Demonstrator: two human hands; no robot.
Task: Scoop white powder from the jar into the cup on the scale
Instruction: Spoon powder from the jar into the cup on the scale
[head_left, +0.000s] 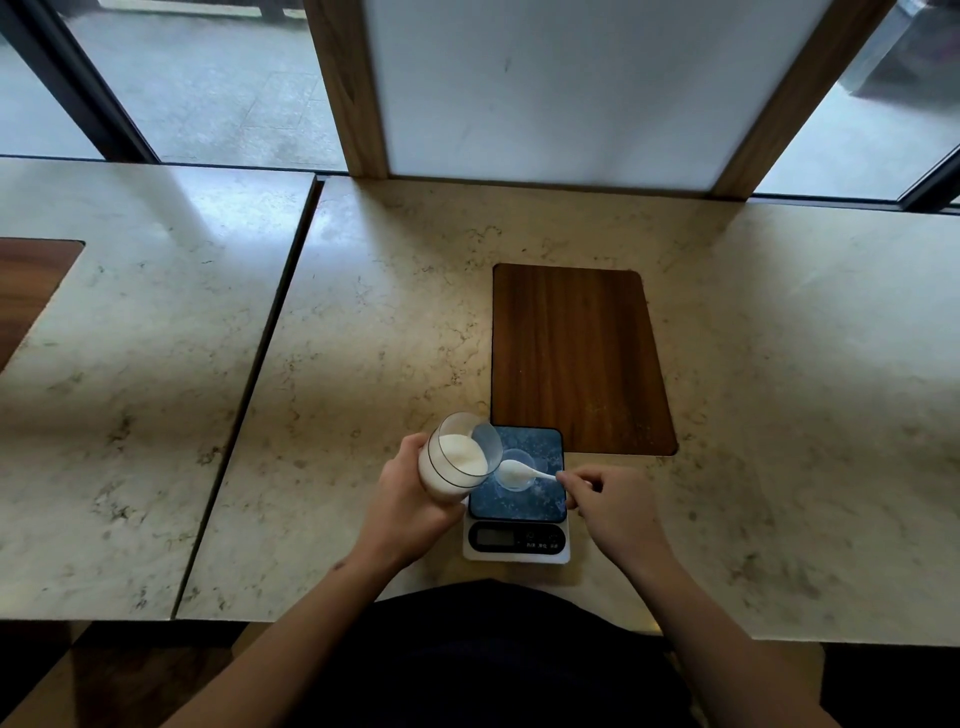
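My left hand (405, 493) grips a clear glass jar (457, 457) partly full of white powder, tilted toward the right, its mouth over the left edge of the scale (519, 551). A small clear cup (514, 486) stands on the scale's dark blue patterned platform. My right hand (608, 499) pinches the handle of a white spoon (522, 469). The spoon's bowl holds a heap of white powder and hovers over the cup, just right of the jar's mouth. The scale's display is dark and unreadable.
The scale sits near the front edge of a beige marble counter (395, 332). A brown wooden inlay (576, 358) lies just behind the scale. A seam (270, 343) splits the counter from a second slab at left. Windows and a white panel (561, 88) rise at the back.
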